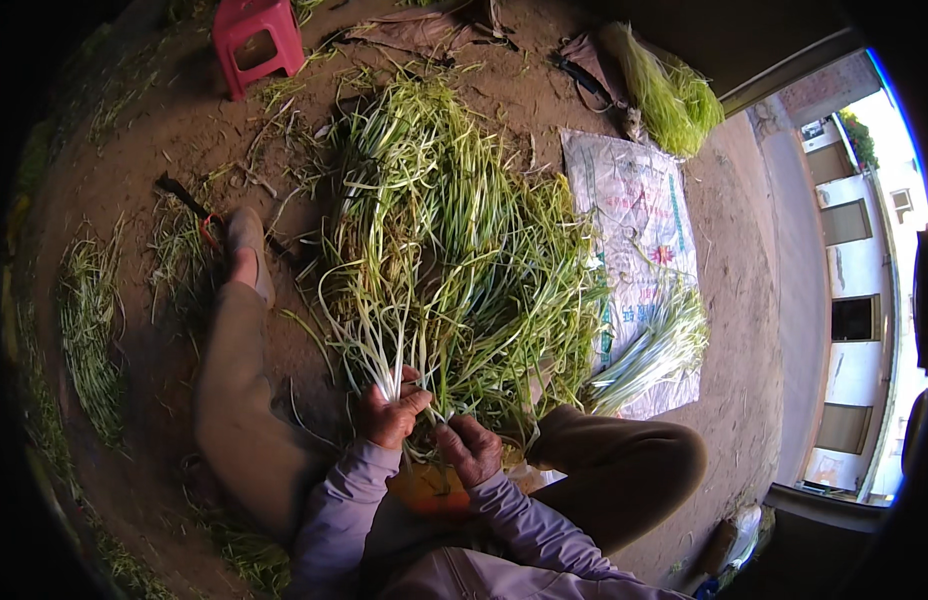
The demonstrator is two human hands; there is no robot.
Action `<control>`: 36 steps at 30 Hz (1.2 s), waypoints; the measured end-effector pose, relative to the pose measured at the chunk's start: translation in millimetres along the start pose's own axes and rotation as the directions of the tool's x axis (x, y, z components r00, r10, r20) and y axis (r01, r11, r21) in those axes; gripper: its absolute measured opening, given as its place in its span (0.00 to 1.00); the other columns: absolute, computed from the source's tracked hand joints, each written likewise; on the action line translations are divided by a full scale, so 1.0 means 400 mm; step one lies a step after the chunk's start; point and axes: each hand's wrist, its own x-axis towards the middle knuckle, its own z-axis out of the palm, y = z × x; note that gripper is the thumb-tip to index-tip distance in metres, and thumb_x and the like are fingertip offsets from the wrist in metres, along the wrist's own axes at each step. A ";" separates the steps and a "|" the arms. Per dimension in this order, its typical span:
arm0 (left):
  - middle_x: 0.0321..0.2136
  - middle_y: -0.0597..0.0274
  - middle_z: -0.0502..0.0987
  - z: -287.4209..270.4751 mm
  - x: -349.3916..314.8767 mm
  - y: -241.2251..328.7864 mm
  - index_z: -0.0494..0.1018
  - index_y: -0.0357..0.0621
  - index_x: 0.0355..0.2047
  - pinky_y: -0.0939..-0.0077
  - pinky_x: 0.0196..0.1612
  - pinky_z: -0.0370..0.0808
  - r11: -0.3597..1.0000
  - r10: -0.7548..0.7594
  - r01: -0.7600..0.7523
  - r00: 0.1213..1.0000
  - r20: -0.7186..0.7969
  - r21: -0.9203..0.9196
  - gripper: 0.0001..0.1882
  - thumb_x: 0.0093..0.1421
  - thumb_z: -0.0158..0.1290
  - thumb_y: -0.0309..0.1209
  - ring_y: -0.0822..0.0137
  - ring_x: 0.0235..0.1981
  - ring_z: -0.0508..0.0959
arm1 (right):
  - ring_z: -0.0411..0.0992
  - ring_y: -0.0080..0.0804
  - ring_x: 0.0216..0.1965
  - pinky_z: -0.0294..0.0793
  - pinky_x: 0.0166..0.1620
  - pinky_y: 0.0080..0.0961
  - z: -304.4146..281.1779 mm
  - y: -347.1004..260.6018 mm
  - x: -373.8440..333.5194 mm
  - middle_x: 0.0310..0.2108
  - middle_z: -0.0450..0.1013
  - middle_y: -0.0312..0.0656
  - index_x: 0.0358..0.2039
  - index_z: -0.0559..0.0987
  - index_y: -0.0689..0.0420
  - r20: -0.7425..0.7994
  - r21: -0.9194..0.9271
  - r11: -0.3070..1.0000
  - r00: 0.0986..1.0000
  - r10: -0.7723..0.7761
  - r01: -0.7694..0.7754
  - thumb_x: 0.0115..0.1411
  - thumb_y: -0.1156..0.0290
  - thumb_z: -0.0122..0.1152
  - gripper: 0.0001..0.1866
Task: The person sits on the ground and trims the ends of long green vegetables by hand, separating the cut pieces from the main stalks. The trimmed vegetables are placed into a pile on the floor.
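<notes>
My left hand [392,415] is closed round a bunch of garlic chives [382,360], thin greens with white lower stems that point up and away from the fist. Just right of it, my right hand [470,449] is pinched, thumb and fingers together, near the stem ends. What sits in that pinch is too small to make out. Directly beyond both hands spreads a large loose heap of the same greens [474,240], with some yellowed leaves mixed in.
A white printed sack [624,190] lies right of the heap, bearing a neat bundle of white-stemmed chives [659,352]. Pale green strands [674,100] lie beyond it. A pink stool [254,45] stands far left. More greens [89,330] lie left. My legs flank the heap.
</notes>
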 end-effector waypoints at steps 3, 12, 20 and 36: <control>0.20 0.65 0.73 0.000 0.003 0.001 0.66 0.41 0.36 0.87 0.09 0.53 0.993 -0.048 0.043 0.998 -0.043 -0.110 0.17 0.44 0.57 0.21 0.81 0.08 0.61 | 0.66 0.19 0.22 0.66 0.26 0.20 0.007 0.002 -0.002 0.19 0.70 0.37 0.28 0.73 0.62 -0.089 0.196 0.981 0.996 0.028 -0.010 0.54 0.71 0.56 0.07; 0.19 0.59 0.75 -0.035 0.018 0.001 0.64 0.42 0.42 0.86 0.08 0.49 0.979 -0.056 0.027 0.989 -0.138 -0.202 0.23 0.44 0.55 0.19 0.81 0.05 0.56 | 0.62 0.17 0.19 0.62 0.23 0.17 -0.030 -0.041 -0.057 0.16 0.65 0.33 0.29 0.75 0.61 -0.028 0.175 0.973 0.988 -0.150 0.152 0.54 0.75 0.54 0.04; 0.22 0.58 0.76 -0.066 0.025 0.011 0.62 0.41 0.46 0.87 0.08 0.50 0.985 0.006 -0.028 0.992 -0.127 -0.170 0.25 0.46 0.55 0.22 0.81 0.05 0.55 | 0.66 0.20 0.21 0.64 0.24 0.17 -0.102 -0.040 -0.135 0.19 0.67 0.32 0.29 0.74 0.59 0.369 0.377 0.881 0.919 0.139 -0.285 0.57 0.70 0.53 0.06; 0.22 0.59 0.76 -0.034 0.001 0.048 0.61 0.38 0.46 0.89 0.10 0.53 0.997 0.034 -0.034 0.999 0.002 -0.063 0.26 0.47 0.56 0.25 0.83 0.08 0.58 | 0.68 0.21 0.33 0.68 0.34 0.19 0.001 0.034 0.082 0.31 0.71 0.38 0.45 0.65 0.66 0.402 -0.003 0.988 0.905 0.141 -0.152 0.50 0.59 0.63 0.29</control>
